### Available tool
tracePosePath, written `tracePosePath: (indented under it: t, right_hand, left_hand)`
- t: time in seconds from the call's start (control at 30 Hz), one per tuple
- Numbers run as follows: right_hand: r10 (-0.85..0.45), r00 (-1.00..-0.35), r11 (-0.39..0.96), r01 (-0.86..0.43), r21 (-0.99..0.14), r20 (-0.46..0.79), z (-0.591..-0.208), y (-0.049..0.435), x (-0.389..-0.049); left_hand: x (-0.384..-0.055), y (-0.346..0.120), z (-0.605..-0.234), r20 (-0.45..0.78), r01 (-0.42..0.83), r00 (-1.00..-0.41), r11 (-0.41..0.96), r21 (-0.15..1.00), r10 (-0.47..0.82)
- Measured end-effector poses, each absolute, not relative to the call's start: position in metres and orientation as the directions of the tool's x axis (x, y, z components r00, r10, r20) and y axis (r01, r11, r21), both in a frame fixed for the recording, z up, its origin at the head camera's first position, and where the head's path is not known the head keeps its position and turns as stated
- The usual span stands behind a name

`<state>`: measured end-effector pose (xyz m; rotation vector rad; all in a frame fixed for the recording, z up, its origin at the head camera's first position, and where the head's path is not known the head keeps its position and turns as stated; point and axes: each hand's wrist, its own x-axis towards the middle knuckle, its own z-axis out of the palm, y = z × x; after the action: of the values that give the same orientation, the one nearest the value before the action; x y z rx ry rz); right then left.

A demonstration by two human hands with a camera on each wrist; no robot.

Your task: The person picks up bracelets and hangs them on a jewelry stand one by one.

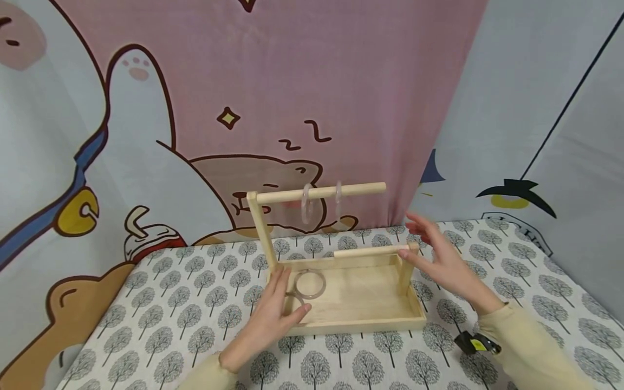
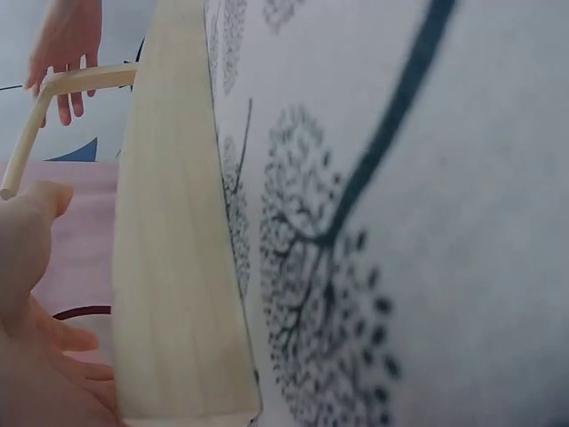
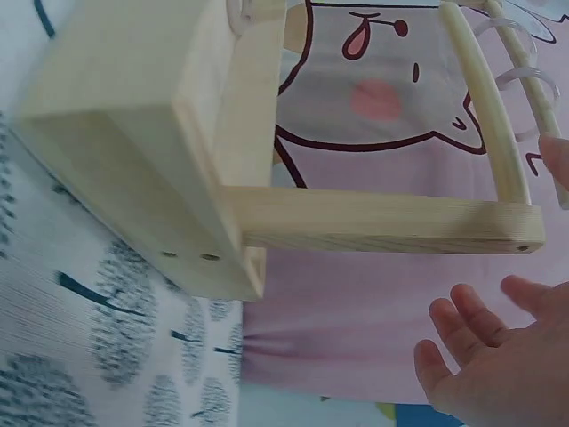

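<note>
Left hand (image 1: 268,311): grip wide, fingers extended, at left end of wooden tray (image 1: 361,295). Right hand (image 1: 446,262): grip wide, thumb by lower rod (image 1: 368,251), contact unclear. Two hanging rings (image 1: 305,208) on upper rod (image 1: 363,189); two flat rings (image 1: 324,284) in tray, left part.
</note>
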<state>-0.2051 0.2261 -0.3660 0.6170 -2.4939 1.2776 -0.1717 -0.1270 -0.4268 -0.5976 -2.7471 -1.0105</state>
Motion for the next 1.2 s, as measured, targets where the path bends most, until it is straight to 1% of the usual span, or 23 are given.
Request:
tracePosePath:
  t: [0.2, 0.4, 0.6, 0.83, 1.0, 1.2]
  right_hand:
    - [-0.254, -0.91, 0.552, -0.415, -0.723, 0.329, -0.378, 0.228, -0.196]
    - [-0.297, -0.906, 0.532, -0.42, -0.736, 0.302, -0.394, 0.231, -0.191]
    - [-0.294, -0.914, 0.569, -0.402, -0.717, 0.279, -0.404, 0.234, -0.182]
    - [-0.335, -0.907, 0.563, -0.41, -0.717, 0.256, -0.411, 0.234, -0.174]
    - [-0.35, -0.913, 0.573, -0.384, -0.723, 0.208, -0.415, 0.234, -0.17]
    - [-0.38, -0.906, 0.54, -0.382, -0.751, 0.187, -0.424, 0.234, -0.167]
  left_hand:
    - [-0.181, -0.12, -0.431, 0.28, 0.431, -0.902, 0.649, 0.627, 0.329]
    - [-0.193, -0.118, -0.433, 0.291, 0.443, -0.895, 0.606, 0.661, 0.337]
    - [-0.199, -0.114, -0.437, 0.298, 0.461, -0.883, 0.557, 0.691, 0.362]
    - [-0.206, -0.113, -0.441, 0.313, 0.467, -0.882, 0.558, 0.686, 0.354]
    - [-0.209, -0.113, -0.443, 0.279, 0.432, -0.898, 0.559, 0.707, 0.341]
    - [-0.209, -0.111, -0.444, 0.256, 0.413, -0.906, 0.572, 0.709, 0.336]
